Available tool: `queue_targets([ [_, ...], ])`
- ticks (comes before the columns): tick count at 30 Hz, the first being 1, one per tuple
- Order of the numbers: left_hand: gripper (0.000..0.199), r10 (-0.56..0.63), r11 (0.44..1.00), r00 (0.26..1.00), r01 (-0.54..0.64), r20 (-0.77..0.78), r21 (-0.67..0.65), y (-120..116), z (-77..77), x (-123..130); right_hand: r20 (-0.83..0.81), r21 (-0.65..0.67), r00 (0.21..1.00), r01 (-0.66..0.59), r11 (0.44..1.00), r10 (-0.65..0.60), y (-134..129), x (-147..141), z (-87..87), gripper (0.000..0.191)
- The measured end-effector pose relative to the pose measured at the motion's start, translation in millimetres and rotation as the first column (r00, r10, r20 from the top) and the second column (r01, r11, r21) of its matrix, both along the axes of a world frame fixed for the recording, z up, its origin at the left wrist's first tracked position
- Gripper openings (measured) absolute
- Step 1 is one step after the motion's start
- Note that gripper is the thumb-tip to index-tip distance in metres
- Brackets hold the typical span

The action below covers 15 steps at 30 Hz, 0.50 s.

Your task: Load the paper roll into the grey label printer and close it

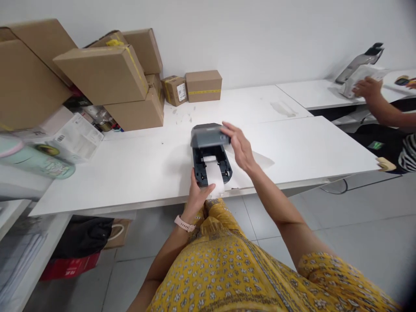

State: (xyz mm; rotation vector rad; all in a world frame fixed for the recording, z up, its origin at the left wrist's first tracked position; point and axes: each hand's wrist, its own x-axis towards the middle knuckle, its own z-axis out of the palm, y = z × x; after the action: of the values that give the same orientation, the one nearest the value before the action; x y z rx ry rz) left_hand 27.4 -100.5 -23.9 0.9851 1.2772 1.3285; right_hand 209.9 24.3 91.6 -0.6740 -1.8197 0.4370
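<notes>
- White desk (146,173) under everything, both hands working at its near edge!
- Beyond the hands, off to the left, a pile of cardboard boxes (100,73), the leftmost cut off by the frame.
- Far off to the right of the hands, a co-worker's arm (386,108) comes in, the rest of the person mostly out of frame.
- And here, right between the two hands, the dark device (196,162) sits on the desk, inside on show. Opened up, I'd judge, with paper laid out, but not closed.
- Its lid (208,136) is raised at the right hand's fingertips, not down over the body; it's smeared, and the cavity beneath is hidden.
- Right hand (239,149): fingers stretched against the lid's edge; gripping or just pressing, can't tell, thumb out of sight.
- Left hand (197,193): clasped round the device's near-left corner, thumb up front, some fingers hidden.
- A white sheet (263,160) lies beside the right hand, partly covered.
- Smallest, the paper strip (214,173), hanging out by the left thumb; where it starts inside is hard to make out.
</notes>
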Motion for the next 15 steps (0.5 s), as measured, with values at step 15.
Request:
queue_targets([
  [15,0.086,0.13,0.991,0.991,-0.13,0.012,-0.012,15,31.9,0,-0.315,-0.669,0.936,-0.103,0.736,-0.156,-47,-3,-115.7,0.086],
])
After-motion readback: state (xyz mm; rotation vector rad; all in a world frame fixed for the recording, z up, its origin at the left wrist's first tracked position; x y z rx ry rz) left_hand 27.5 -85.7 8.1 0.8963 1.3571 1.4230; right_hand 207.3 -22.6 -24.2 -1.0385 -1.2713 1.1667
